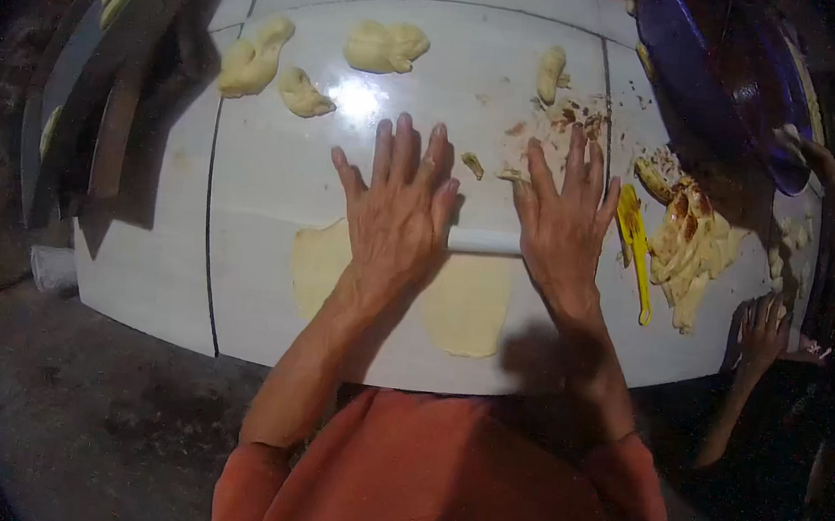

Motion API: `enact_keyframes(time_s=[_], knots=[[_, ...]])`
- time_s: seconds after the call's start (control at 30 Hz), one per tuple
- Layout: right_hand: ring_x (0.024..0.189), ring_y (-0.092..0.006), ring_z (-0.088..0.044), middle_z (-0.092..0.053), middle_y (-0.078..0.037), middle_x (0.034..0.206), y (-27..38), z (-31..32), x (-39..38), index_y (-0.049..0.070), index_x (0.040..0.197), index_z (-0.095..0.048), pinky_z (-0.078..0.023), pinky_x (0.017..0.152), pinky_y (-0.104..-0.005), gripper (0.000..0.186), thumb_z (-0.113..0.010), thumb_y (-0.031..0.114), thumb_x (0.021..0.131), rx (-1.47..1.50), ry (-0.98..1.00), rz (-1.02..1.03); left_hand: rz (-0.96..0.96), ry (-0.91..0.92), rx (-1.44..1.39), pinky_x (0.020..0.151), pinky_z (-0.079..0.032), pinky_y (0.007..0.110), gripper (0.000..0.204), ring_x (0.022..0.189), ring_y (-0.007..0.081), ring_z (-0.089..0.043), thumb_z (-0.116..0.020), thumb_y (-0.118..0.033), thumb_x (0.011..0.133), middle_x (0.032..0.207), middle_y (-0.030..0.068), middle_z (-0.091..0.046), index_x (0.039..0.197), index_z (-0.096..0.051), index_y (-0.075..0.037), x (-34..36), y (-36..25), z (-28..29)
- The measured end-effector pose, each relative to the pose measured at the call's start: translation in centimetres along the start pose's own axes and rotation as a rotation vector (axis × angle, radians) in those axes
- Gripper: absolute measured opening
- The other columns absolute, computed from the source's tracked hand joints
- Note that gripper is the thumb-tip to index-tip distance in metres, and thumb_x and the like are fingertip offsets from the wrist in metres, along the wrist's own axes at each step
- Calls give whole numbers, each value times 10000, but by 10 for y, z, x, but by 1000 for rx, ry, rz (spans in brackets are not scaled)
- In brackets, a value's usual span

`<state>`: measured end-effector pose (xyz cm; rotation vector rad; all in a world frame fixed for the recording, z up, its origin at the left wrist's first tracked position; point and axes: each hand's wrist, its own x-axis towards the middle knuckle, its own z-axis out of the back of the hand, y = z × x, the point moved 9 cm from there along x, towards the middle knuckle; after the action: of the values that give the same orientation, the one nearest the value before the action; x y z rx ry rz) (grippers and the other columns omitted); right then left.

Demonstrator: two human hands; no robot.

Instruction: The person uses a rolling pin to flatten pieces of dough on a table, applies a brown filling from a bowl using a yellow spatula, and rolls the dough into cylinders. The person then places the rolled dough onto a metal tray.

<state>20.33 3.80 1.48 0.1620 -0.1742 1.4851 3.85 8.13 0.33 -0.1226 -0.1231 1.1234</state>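
From where I stand, the white rolling pin (485, 242) lies across the table (153, 245), only its smooth middle showing between two palms that hide both ends. The left hand (392, 213) lies over its left part and the right hand (567, 225) over its right; the fingers of both are stretched out and spread, clenched on nothing, their tips reaching past the pin's far side.

The dough sheet (468, 311) is on the near side of the pin, thin, pale yellow and flat, with a rounded near edge. The left forearm covers its middle, so I can't tell whether the patch to the left joins the one to the right.

Beyond the pin sit plump dough lumps (385, 48). To its right are a yellow scraper (633, 246) and a slack dough heap (692, 252) smeared with brown. Farther right, another person's hand (763, 329) shows in dim light. Past the pin's far right, a dark blue basin (722, 74) is cut off at the top. Well left of the pin, what seem to be trays (72, 87) sink into shadow.
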Motion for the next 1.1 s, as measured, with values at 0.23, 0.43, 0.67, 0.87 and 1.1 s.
enact_keyframes(time_s=[0.23,0.43,0.67,0.87,1.1], knots=[[1110,-338,-621,-649,-155,1217,30,24,9,112,1327,-646,-471,971,-457,569,-758,417,861,502,34,426,-178,-200,-31,1182,-94,733,570,1520,419,-272,-530,-318,1034,1585,253,-377,1536,-414,-74,47,20,25],[949,-294,-674,-697,-117,1066,35,57,-18,64,1240,-659,-522,809,-428,428,-763,267,878,473,10,330,27,-280,-353,1198,-155,675,543,1454,377,-422,-611,-245,1004,1548,179,-482,1508,-491,-83,-51,103,76],[1016,-353,-651,-662,-192,1158,3,35,-39,25,1331,-624,-507,888,-458,419,-678,176,944,572,79,-257,-92,60,-116,1222,-130,666,703,1503,310,-366,-621,-417,983,1602,150,-423,1553,-416,-61,-128,111,41],[1328,-392,-466,-527,-193,1441,-2,25,-64,74,1476,-515,-311,1128,-538,584,-666,250,940,169,-20,-216,-29,256,-148,1219,-41,692,880,1549,315,-268,-579,-604,942,1649,161,-337,1582,-349,-46,-105,105,19],[1233,-359,-570,-640,-187,1289,-46,47,-76,34,1313,-641,-407,1070,-453,356,-628,94,962,444,-238,-370,-7,283,-104,1211,22,682,889,1566,410,-158,-540,-618,951,1655,260,-264,1570,-360,-5,-118,109,19]])
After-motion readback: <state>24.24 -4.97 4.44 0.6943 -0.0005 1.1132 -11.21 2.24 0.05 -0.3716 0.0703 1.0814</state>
